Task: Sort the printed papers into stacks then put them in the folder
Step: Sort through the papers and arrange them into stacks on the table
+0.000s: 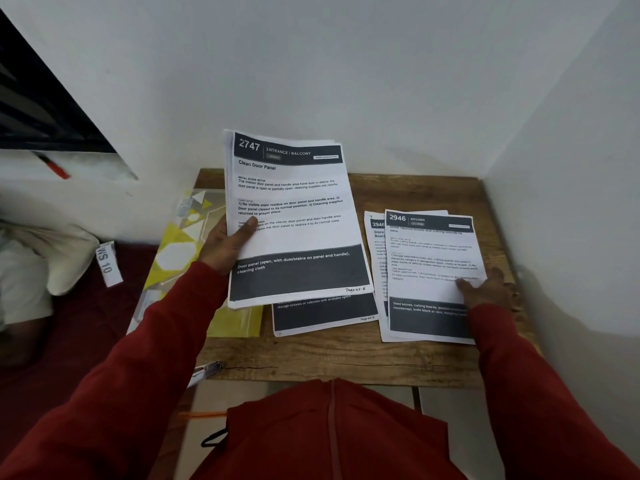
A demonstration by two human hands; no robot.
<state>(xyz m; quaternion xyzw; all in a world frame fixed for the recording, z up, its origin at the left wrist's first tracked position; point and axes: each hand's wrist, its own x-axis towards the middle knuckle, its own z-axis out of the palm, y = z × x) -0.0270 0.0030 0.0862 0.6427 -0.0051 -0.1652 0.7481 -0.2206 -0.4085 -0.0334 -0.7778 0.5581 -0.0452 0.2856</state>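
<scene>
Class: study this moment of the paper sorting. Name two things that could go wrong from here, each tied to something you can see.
1. The left hand holds the sheaf of papers by one edge only; loose sheets might slip from that grip.
2. The kitchen stack under the right hand lies unevenly; its pages may shift or mix with the neighbouring sheet.

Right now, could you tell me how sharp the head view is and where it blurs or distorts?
Head view: the held sheaf in the left hand reads crisply; small print on the kitchen stack under the right hand is soft; wide-angle bending at edges; wall at right smeared.
</scene>
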